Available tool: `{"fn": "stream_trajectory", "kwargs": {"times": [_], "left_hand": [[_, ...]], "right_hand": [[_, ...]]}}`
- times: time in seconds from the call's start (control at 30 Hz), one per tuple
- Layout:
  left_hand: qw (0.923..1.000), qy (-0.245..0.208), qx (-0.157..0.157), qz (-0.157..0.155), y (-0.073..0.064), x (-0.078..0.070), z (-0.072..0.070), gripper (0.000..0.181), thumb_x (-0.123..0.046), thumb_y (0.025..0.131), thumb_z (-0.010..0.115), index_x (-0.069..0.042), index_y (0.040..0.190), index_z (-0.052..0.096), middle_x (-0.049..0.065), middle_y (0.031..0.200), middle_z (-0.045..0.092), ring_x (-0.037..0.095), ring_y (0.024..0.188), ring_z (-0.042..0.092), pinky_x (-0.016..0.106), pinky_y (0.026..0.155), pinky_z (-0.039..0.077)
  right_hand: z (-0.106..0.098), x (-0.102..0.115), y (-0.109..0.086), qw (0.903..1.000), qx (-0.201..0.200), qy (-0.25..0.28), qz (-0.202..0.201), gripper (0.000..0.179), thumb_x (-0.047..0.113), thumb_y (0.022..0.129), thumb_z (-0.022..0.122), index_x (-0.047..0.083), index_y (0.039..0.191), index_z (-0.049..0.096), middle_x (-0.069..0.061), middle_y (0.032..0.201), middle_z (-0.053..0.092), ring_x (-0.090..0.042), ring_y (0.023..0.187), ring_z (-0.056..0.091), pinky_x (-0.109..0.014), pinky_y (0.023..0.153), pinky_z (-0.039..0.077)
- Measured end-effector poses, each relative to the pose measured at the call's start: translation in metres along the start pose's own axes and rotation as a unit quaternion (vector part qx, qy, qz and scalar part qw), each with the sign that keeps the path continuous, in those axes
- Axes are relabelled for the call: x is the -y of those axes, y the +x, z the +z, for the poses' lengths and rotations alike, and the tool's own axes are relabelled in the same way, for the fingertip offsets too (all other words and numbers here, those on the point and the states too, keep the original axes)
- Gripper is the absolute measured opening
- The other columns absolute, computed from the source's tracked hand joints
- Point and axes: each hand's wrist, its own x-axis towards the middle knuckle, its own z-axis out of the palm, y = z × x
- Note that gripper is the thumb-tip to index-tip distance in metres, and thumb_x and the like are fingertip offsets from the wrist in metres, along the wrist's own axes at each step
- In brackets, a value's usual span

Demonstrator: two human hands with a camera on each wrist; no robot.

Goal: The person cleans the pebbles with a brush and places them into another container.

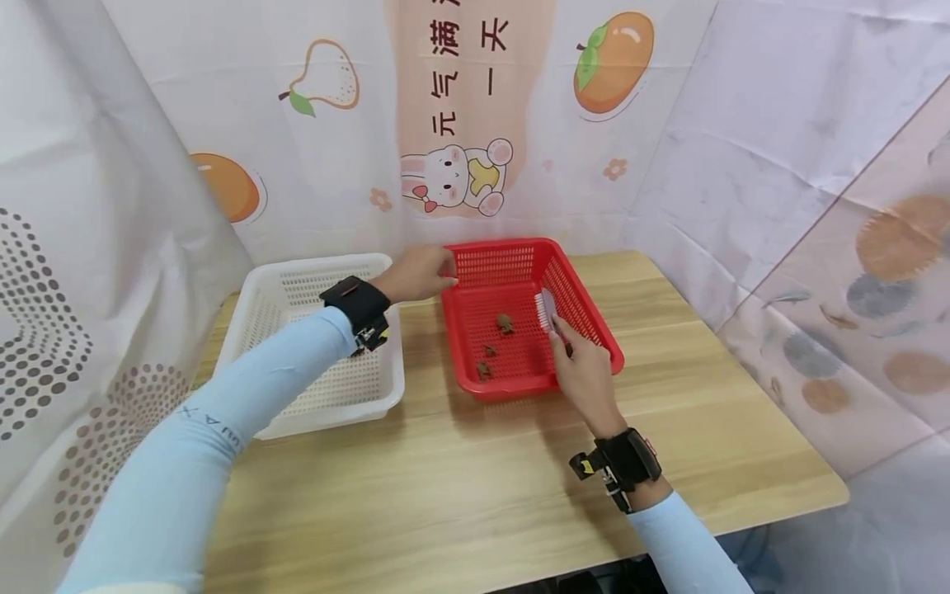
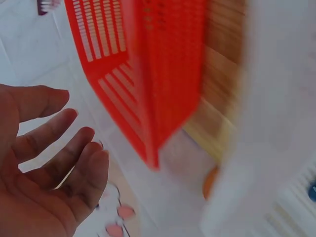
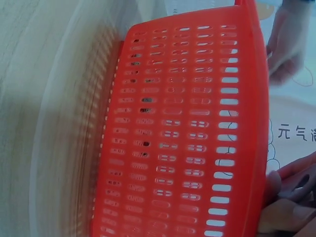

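My right hand (image 1: 588,373) grips the handle of a hairbrush (image 1: 548,305) with a pale purple-grey back and white bristles. The brush is over the right side of the red basket (image 1: 536,386), bristles facing left. In the right wrist view, fingers (image 3: 284,217) show at the basket's rim, partly cut off by the frame. My left hand (image 1: 419,272) hovers at the red basket's far left corner, fingers loosely bent and holding nothing, as the left wrist view shows. Three small brown pieces (image 1: 505,323) lie on the red basket's floor.
A white slotted basket (image 1: 386,396) stands to the left, partly hidden under my left arm. A small blue thing (image 2: 312,191) shows at its side in the left wrist view. Both baskets sit on a wooden table (image 1: 445,495), with printed curtains (image 1: 549,181) behind and beside it.
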Motion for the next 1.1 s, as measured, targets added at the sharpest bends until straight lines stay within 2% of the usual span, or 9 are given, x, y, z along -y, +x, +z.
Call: {"fn": "stream_trajectory", "kwargs": {"times": [0.1,0.2,0.43,0.67,0.93,1.1], "left_hand": [[0.9997,0.003,0.025,0.008,0.018,-0.010,0.008,0.015,-0.019,0.098,0.071,-0.004,0.100,0.070,0.008,0.088,0.066,0.023,0.080,0.058,0.033,0.072,0.047],[0.9991,-0.014,0.039,0.008,0.032,-0.019,0.013,0.015,-0.020,0.098,0.071,-0.005,0.100,0.070,0.007,0.088,0.064,0.023,0.080,0.057,0.032,0.071,0.047],[0.9972,-0.068,0.031,-0.003,0.061,-0.026,0.026,0.013,-0.017,0.099,0.070,-0.004,0.097,0.068,0.010,0.091,0.064,0.025,0.083,0.057,0.034,0.076,0.047],[0.9921,-0.119,0.020,-0.035,0.078,-0.032,0.047,0.010,-0.014,0.098,0.071,-0.004,0.098,0.069,0.010,0.099,0.068,0.025,0.089,0.057,0.036,0.080,0.049],[0.9929,-0.103,0.042,-0.042,0.096,-0.046,0.078,0.014,-0.016,0.099,0.071,-0.004,0.104,0.069,0.011,0.105,0.069,0.025,0.092,0.059,0.037,0.082,0.050],[0.9966,-0.065,0.041,-0.028,0.109,-0.048,0.096,0.011,-0.013,0.097,0.072,-0.003,0.101,0.071,0.011,0.103,0.071,0.026,0.092,0.064,0.039,0.083,0.053]], "right_hand": [[0.001,0.002,0.003,0.9999,0.013,0.005,0.000,0.039,0.018,0.104,0.061,0.004,0.141,0.062,0.005,0.053,0.032,-0.010,0.044,0.028,-0.027,0.044,0.024],[0.003,0.002,0.004,0.9998,0.018,0.010,0.000,0.039,0.018,0.105,0.061,0.004,0.141,0.062,0.005,0.054,0.033,-0.009,0.044,0.029,-0.027,0.044,0.025],[0.004,-0.002,0.003,0.9999,0.007,0.010,0.001,0.038,0.017,0.106,0.059,0.004,0.141,0.062,0.004,0.057,0.035,-0.009,0.045,0.029,-0.027,0.044,0.025],[0.005,-0.005,0.001,0.9995,0.022,0.018,0.009,0.039,0.018,0.107,0.056,0.004,0.143,0.060,0.004,0.058,0.034,-0.008,0.046,0.029,-0.026,0.046,0.026],[0.003,-0.010,0.004,0.9996,0.015,0.019,0.012,0.038,0.018,0.106,0.058,0.004,0.142,0.061,0.002,0.060,0.038,-0.009,0.047,0.031,-0.027,0.046,0.027],[0.002,-0.015,0.005,0.9998,0.009,0.016,0.012,0.038,0.018,0.107,0.057,0.004,0.142,0.061,0.000,0.064,0.043,-0.009,0.049,0.031,-0.027,0.048,0.027]]}}
